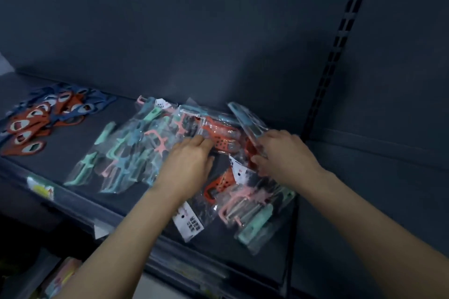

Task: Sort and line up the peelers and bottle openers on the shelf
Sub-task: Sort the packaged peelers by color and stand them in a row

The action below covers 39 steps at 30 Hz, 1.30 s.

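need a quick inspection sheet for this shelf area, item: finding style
surface: dark shelf, bare strip between the two groups
job's things: bottle openers, orange and blue, in a loose heap at the left; bagged peelers, mint, pink and blue, overlapping mid-shelf; orange peeler pack and more mixed packs lying crooked at the right
clutter: nothing seen
grippers: left hand lies with fingers on the orange peeler pack; right hand grips a tilted pack
cables: nothing seen
surroundings: dark back panel, slotted upright, price label on the shelf edge, blurred goods below
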{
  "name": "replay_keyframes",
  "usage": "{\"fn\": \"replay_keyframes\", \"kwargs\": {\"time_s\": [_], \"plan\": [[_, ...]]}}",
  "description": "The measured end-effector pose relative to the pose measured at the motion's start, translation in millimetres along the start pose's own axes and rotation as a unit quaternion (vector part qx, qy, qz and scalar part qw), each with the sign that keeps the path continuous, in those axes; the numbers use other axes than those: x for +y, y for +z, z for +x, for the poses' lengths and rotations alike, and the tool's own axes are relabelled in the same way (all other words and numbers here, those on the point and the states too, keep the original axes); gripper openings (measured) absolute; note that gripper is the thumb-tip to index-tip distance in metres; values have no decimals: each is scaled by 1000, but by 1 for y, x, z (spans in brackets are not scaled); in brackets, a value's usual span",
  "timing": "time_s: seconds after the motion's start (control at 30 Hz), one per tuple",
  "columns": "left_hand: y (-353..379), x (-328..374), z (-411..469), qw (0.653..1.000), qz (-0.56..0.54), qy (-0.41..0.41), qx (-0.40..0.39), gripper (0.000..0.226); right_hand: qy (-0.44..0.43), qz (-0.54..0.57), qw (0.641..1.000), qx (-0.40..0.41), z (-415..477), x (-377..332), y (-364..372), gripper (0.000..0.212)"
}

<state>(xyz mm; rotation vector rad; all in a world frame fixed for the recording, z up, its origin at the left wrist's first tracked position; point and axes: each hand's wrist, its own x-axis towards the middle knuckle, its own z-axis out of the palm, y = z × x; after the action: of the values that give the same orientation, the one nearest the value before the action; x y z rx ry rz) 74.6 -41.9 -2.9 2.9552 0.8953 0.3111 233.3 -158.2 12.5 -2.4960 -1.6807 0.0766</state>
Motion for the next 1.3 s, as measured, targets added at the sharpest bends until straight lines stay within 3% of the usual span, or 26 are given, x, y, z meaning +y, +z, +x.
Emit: {"fn": "replay_keyframes", "kwargs": {"time_s": [0.1, 0.2, 0.43, 0.57, 0.73, 0.9, 1.07, 1.17, 1.3], "plan": [[9, -22, 26, 998, -8, 51, -17, 28, 55, -6, 998, -10, 11, -10, 8, 42], [20, -43, 55, 993, 7, 111, -45, 44, 103, -9, 994, -16, 22, -22, 15, 43], [41, -62, 97, 971, 13, 207, -118, 80, 173, 51, 983, 32, 38, -46, 32, 16], [42, -60, 107, 963, 54, 243, -101, 79, 215, 55, 975, 6, 39, -50, 34, 45], [39, -58, 109, 961, 84, 232, -128, 69, 256, 59, 965, -13, 43, -51, 39, 62], [38, -61, 104, 969, 101, 209, -88, 62, 299, 94, 950, 10, 47, -52, 41, 47], [30, -64, 98, 980, 115, 161, -25, 45, 328, 204, 921, 36, 54, -52, 35, 30], [20, -68, 95, 984, 121, 129, -10, 38, 337, 269, 902, 10, 53, -50, 28, 42], [9, -60, 85, 987, 109, 116, 27, 29, 340, 272, 900, -3, 47, -42, 17, 60]]}}
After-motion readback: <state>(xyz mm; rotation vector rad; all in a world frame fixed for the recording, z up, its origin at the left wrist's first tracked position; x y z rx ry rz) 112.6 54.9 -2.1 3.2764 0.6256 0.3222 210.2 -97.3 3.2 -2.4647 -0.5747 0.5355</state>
